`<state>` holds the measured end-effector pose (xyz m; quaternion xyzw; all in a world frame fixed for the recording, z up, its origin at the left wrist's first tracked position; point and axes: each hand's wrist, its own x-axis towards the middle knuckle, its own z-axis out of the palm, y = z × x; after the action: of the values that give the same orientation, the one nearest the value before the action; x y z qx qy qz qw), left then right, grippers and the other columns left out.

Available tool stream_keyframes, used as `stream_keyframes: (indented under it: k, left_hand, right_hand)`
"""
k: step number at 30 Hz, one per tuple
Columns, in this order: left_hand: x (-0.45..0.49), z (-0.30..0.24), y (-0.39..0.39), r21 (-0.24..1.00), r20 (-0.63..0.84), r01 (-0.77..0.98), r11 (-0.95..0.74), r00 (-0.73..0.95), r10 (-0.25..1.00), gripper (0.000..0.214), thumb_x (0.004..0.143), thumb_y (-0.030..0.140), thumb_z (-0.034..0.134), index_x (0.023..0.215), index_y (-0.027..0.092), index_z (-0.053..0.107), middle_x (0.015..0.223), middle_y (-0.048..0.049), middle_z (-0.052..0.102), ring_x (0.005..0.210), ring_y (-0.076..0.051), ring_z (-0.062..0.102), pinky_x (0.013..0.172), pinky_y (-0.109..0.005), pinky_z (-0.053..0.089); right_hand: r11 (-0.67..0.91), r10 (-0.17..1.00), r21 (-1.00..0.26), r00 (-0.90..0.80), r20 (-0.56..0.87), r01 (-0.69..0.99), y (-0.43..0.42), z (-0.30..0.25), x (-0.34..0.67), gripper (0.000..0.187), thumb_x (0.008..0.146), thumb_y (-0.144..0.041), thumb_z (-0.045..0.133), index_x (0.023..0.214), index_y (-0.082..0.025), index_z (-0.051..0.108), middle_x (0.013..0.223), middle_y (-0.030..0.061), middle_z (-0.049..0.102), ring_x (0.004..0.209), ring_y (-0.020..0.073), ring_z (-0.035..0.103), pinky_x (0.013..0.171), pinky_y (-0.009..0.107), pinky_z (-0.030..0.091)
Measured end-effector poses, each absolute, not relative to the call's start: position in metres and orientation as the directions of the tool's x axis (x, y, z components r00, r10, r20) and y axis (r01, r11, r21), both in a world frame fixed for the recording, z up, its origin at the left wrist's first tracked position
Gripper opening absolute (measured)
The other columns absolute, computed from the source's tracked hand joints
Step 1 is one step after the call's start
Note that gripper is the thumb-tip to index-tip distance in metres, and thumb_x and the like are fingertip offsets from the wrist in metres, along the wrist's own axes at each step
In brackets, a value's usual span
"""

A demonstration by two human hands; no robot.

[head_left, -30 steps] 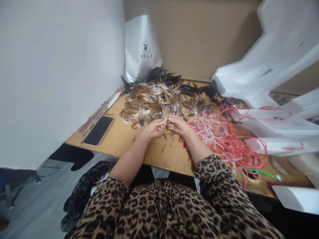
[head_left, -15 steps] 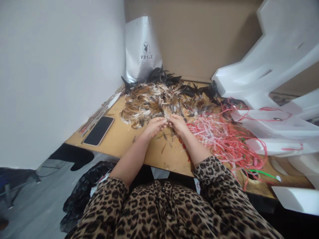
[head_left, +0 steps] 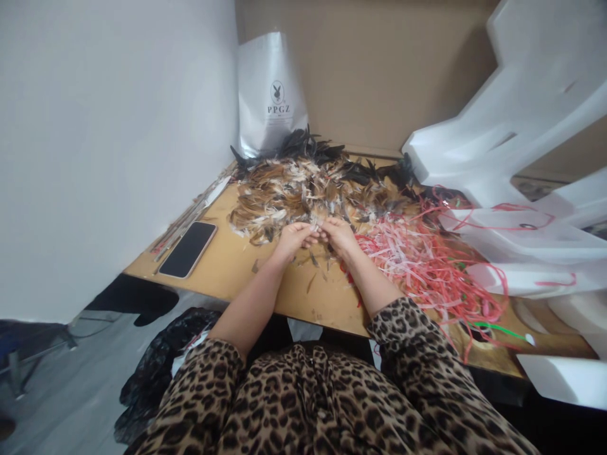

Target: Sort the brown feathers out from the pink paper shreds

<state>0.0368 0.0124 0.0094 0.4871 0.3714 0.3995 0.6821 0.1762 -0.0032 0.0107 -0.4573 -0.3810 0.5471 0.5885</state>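
At the near edge of the feather pile (head_left: 284, 189), my left hand (head_left: 296, 240) and my right hand (head_left: 337, 234) meet fingertip to fingertip. Both are closed in a pinch on a small pale feather (head_left: 315, 222), whose lower part is hidden by the fingers. Brown, white and black feathers spread over the table just beyond the hands. To the right of my right wrist lies a tangled heap of pink and red ribbons (head_left: 417, 259). A few loose dark feathers (head_left: 310, 284) lie on the table below the hands.
A phone (head_left: 188, 249) lies on the wooden table (head_left: 237, 265) at left, beside thin sticks (head_left: 183, 218) along the wall. Behind the feathers stands a silver-white bag (head_left: 270, 69). White sheet-like pieces (head_left: 459, 139) fill the right side. A black plastic bag (head_left: 156, 366) is on the floor.
Both hands stay in the same place, pinched together, with only slight finger movement. The things on the table look the same.
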Motion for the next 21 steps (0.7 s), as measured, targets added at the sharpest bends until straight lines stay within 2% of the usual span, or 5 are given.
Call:
stream_keyframes:
  k: [6, 13, 16, 21]
  left_hand:
    - [0.037, 0.009, 0.012, 0.957, -0.147, -0.173, 0.232, 0.403, 0.903, 0.029, 0.064, 0.036, 0.069, 0.077, 0.011, 0.063, 0.077, -0.0083, 0.067, 0.054, -0.008, 0.058, 0.047, -0.017, 0.039]
    - [0.038, 0.008, 0.013, 0.97, -0.136, -0.131, 0.205, 0.406, 0.904, 0.026, 0.064, 0.034, 0.068, 0.077, 0.011, 0.063, 0.073, -0.0066, 0.066, 0.052, -0.007, 0.056, 0.045, -0.017, 0.037]
    - [0.037, 0.007, 0.014, 0.963, -0.125, -0.167, 0.213, 0.424, 0.897, 0.026, 0.064, 0.033, 0.069, 0.076, 0.011, 0.063, 0.069, -0.0052, 0.065, 0.051, -0.006, 0.054, 0.044, -0.017, 0.036]
    - [0.032, 0.005, 0.017, 0.908, -0.117, -0.282, 0.31, 0.54, 0.834, 0.027, 0.063, 0.031, 0.071, 0.08, 0.011, 0.063, 0.069, -0.0027, 0.063, 0.051, -0.004, 0.052, 0.045, -0.015, 0.035]
  right_hand:
    - [0.045, 0.979, -0.972, 0.206, -0.003, -0.232, -0.005, 0.013, 0.174, 0.028, 0.059, -0.038, 0.071, 0.055, -0.015, 0.055, 0.048, -0.0027, 0.055, 0.039, 0.0047, 0.043, 0.038, 0.018, 0.031]
    - [0.052, 0.973, -0.987, 0.231, 0.015, -0.153, -0.008, 0.018, 0.17, 0.028, 0.061, -0.038, 0.07, 0.054, -0.016, 0.054, 0.045, -0.0024, 0.054, 0.037, 0.0053, 0.042, 0.037, 0.018, 0.031]
    - [0.012, 0.986, -0.979, 0.167, -0.023, -0.204, -0.007, 0.018, 0.174, 0.027, 0.06, -0.037, 0.071, 0.057, -0.015, 0.056, 0.049, -0.0015, 0.056, 0.04, 0.0056, 0.045, 0.038, 0.018, 0.031]
    - [-0.12, 0.99, -0.922, -0.108, -0.086, -0.368, -0.008, 0.021, 0.186, 0.026, 0.063, -0.037, 0.071, 0.068, -0.015, 0.058, 0.053, -0.0032, 0.055, 0.042, 0.0039, 0.042, 0.042, 0.017, 0.033]
